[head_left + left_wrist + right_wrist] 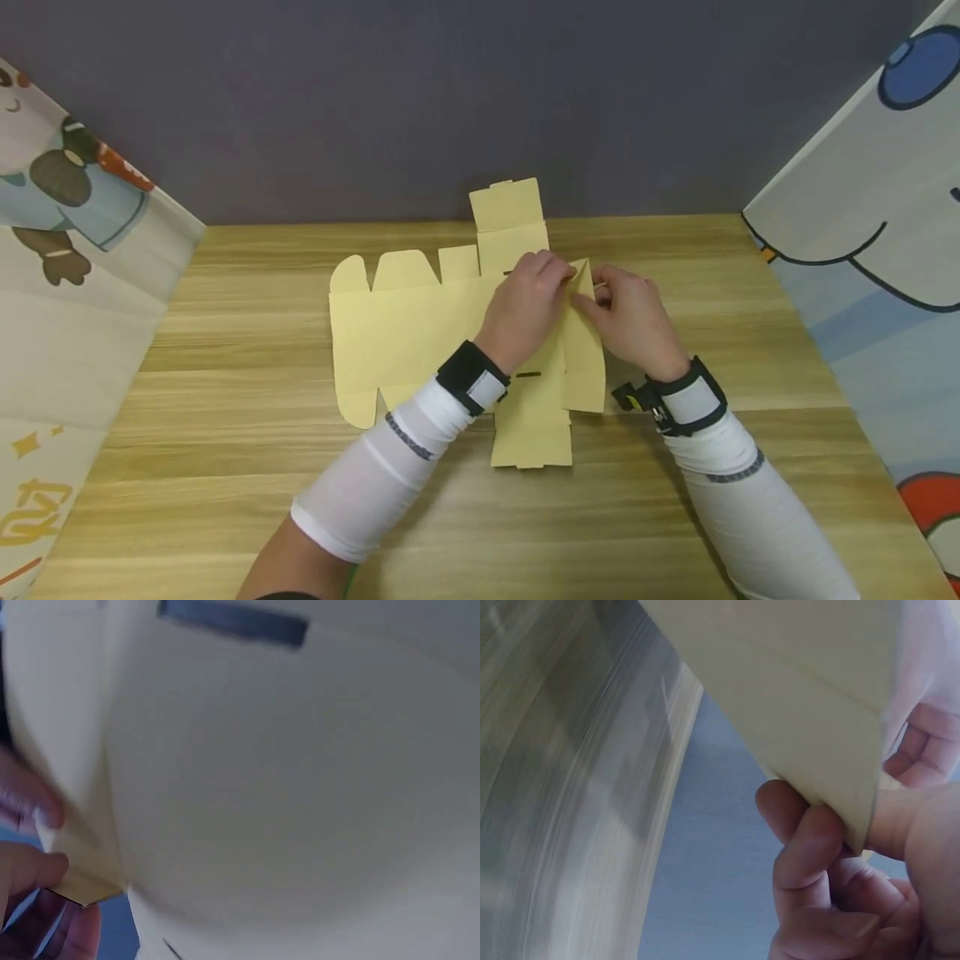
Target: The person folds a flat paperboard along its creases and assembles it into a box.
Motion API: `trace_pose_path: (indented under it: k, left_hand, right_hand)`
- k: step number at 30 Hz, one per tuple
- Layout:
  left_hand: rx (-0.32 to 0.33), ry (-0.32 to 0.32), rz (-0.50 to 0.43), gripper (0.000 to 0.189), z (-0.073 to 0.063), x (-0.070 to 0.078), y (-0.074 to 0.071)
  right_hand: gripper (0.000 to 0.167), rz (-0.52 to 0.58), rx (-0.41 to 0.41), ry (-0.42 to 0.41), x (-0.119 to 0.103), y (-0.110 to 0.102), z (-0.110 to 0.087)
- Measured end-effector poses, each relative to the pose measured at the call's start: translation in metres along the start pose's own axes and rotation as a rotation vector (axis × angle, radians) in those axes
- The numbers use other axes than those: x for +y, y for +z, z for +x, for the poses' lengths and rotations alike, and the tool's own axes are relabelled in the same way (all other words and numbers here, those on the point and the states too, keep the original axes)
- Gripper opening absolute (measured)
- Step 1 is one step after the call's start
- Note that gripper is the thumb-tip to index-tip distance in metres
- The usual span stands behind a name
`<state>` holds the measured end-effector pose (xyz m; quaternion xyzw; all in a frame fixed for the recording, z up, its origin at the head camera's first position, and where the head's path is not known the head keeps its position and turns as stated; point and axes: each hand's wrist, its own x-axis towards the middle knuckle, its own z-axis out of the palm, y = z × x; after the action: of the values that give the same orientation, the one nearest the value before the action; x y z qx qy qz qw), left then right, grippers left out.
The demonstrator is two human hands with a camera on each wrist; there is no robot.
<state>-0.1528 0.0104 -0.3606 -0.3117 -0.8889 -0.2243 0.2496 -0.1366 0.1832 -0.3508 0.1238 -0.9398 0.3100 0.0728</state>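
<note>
A pale yellow cardboard box blank (405, 333) lies unfolded on the table, with cut flaps and dark slots. Its right-hand side panel (583, 358) is bent up along a crease. At that panel's far end, the left hand (525, 308) reaches across the blank and pinches a small corner flap. From the right side, the right hand (637, 321) pinches the panel's outer edge; the right wrist view shows its fingers (814, 840) against the cardboard corner, the thumb on the other side. In the left wrist view, the cardboard (300, 787) fills most of the picture.
The blank rests on a wood-grain table (247, 492). A dark grey wall (450, 100) stands behind its far edge. Panels with cartoon prints, a left panel (67, 333) and a right panel (847, 217), flank the table.
</note>
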Motion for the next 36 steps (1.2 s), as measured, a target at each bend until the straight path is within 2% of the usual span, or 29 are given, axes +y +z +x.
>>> trace_pose_path:
  k: [6,12,15,18,21,23,25,28,33,36]
  left_hand:
    - [-0.093,-0.022,-0.024,0.043,-0.003,-0.023,-0.015]
    - [-0.175,-0.142,-0.032,0.052,-0.005,-0.057,-0.046]
    - [-0.276,-0.218,-0.006,0.057,-0.003,-0.077,-0.062]
    - [-0.421,-0.286,0.021,0.063,-0.002,-0.093,-0.076]
    - [-0.549,-0.317,0.042,0.067,-0.002,-0.105,-0.083]
    - [-0.597,-0.316,0.051,0.062,-0.003,-0.110,-0.084]
    - [-0.605,-0.302,0.052,0.052,-0.003,-0.113,-0.082]
    - [-0.577,-0.285,0.051,0.042,-0.004,-0.114,-0.079]
    - [-0.484,-0.254,0.034,0.036,-0.007,-0.109,-0.075]
    - [-0.414,-0.196,0.043,0.025,-0.010,-0.104,-0.073]
  right_hand:
    - [0.026,0.016,-0.030,0.019,0.003,-0.002,-0.002]
    - [0.028,0.004,-0.048,0.034,0.005,-0.006,-0.004]
    - [0.029,0.001,-0.054,0.042,0.006,-0.007,-0.004]
    - [0.030,-0.007,-0.049,0.037,0.006,-0.008,-0.003]
    - [0.030,-0.014,-0.041,0.028,0.006,-0.009,-0.003]
    - [0.030,-0.011,-0.040,0.029,0.006,-0.009,-0.002]
    - [0.030,-0.010,-0.040,0.030,0.007,-0.009,-0.002]
    - [0.030,-0.006,-0.045,0.038,0.007,-0.009,-0.002]
    - [0.030,-0.003,-0.050,0.044,0.010,-0.009,-0.001]
    - [0.032,-0.007,-0.048,0.044,0.011,-0.010,0.000]
